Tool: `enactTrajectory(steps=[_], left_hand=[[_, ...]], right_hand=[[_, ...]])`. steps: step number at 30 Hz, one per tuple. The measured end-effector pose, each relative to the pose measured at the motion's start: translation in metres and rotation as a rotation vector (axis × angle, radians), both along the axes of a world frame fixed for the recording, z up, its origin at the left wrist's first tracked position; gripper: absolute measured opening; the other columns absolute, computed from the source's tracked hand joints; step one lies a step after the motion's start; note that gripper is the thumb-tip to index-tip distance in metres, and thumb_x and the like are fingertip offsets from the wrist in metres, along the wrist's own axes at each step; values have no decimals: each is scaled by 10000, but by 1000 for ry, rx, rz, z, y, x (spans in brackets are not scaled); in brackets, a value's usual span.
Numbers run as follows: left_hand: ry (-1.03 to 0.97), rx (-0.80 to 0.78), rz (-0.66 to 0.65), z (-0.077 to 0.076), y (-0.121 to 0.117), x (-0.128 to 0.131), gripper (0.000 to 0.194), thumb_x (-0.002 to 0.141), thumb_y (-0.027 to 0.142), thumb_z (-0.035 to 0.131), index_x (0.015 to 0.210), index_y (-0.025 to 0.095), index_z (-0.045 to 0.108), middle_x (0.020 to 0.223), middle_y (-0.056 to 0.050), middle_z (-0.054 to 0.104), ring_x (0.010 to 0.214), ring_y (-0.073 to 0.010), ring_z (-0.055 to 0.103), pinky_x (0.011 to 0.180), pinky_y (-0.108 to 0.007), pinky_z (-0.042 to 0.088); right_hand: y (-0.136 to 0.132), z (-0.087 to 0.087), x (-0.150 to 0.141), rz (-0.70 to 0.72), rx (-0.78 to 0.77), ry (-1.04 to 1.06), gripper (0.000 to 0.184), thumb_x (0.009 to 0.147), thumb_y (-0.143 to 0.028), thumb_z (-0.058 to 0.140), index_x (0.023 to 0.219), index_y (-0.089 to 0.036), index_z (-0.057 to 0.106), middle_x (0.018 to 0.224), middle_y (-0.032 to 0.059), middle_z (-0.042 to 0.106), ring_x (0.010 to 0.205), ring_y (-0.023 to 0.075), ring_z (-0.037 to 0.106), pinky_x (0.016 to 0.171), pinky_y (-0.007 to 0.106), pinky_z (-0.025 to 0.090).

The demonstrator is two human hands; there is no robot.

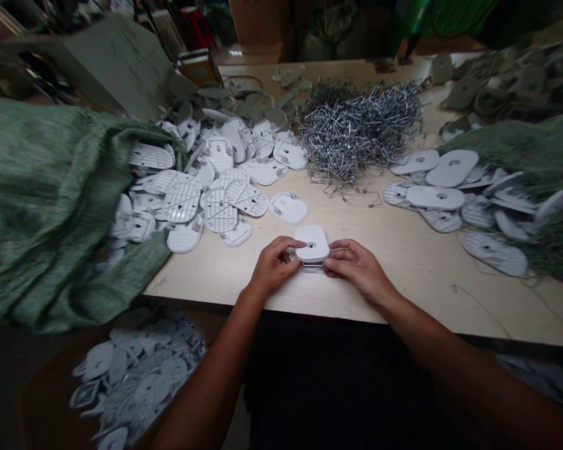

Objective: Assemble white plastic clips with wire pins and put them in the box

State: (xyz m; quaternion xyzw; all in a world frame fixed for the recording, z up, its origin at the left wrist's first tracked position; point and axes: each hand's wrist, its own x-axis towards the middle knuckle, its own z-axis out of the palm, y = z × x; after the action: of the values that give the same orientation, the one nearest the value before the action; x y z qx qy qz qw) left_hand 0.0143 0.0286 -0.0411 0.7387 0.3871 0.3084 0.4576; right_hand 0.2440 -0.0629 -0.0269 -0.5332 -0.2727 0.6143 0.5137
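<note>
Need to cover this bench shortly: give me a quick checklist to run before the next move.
1. Left hand and right hand on opposite sides of the white plastic piece: ok.
2. Piece's central hole facing up: ok.
3. Layer under the piece seated properly: cannot tell, only its edge shows.
4. Wire clips within reach ahead: ok.
5. More white pieces available beside the green woven sack: ok.
</note>
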Motion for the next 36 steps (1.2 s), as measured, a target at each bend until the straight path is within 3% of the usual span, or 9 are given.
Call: enactTrajectory(steps=[4,7,9,13,18,24,27,31,36], left_hand=[[-4,-24,-1,-3,2,1,387,835,118,700,1190,240,796,1144,-40,717,642,-79,493,625,-241,420],[-7,-7,35,-4,1,6,331,838,129,735,1142,239,802,1066,-21,693,635,-83,474,612,-243,390],[-3,31,88,-5,-2,12,268,835,142,772,1087,229,801,1018,-15,676,660,-95,486,620,-246,382],[-9,86,153,-9,-5,19,224,826,123,790,1027,222,781,950,-10,640,743,-128,537,643,-252,375],[3,57,161,-9,-7,21,269,815,112,787,1058,227,785,991,-19,645,744,-134,530,648,-254,387],[-65,34,173,-14,-15,22,363,758,74,800,1092,214,790,1015,-20,665,711,-114,514,702,-269,446],[-183,-6,220,-19,-23,9,361,742,70,796,1081,198,794,960,-5,611,648,-81,486,656,-258,435],[-277,-147,368,-11,-55,-28,337,712,74,774,1035,170,787,954,-19,602,613,-62,462,574,-236,369],[-120,-206,560,0,-112,-102,299,695,218,803,988,172,759,831,-10,612,594,-81,458,552,-228,342]], right_hand=[[13,-8,17,91,224,-409,484,756,-263,903,1220,-236,769,1268,78,738,799,139,724,746,275,600],[26,-17,18,165,253,-457,422,814,-255,805,1235,-221,801,908,28,751,630,122,617,592,244,504],[33,-24,14,143,238,-447,381,836,-260,748,1207,-196,807,652,-27,628,536,120,514,511,227,395],[39,-31,9,62,307,-536,308,814,-238,751,1108,-199,833,596,-52,516,542,108,397,520,231,265],[35,-31,10,38,326,-572,355,795,-261,736,1128,-209,847,651,-25,583,573,129,437,550,252,327],[25,-32,16,58,410,-767,430,794,-377,778,1188,-217,839,969,76,766,690,175,633,621,307,500],[27,-32,19,118,465,-827,518,756,-487,854,1210,-237,835,1135,116,773,733,207,687,598,331,530],[26,-24,21,138,322,-871,644,686,-599,863,1243,-277,827,993,106,774,682,228,669,629,385,562],[23,-14,18,137,157,-848,641,612,-621,870,1180,-328,835,930,128,792,716,299,708,712,481,578]])
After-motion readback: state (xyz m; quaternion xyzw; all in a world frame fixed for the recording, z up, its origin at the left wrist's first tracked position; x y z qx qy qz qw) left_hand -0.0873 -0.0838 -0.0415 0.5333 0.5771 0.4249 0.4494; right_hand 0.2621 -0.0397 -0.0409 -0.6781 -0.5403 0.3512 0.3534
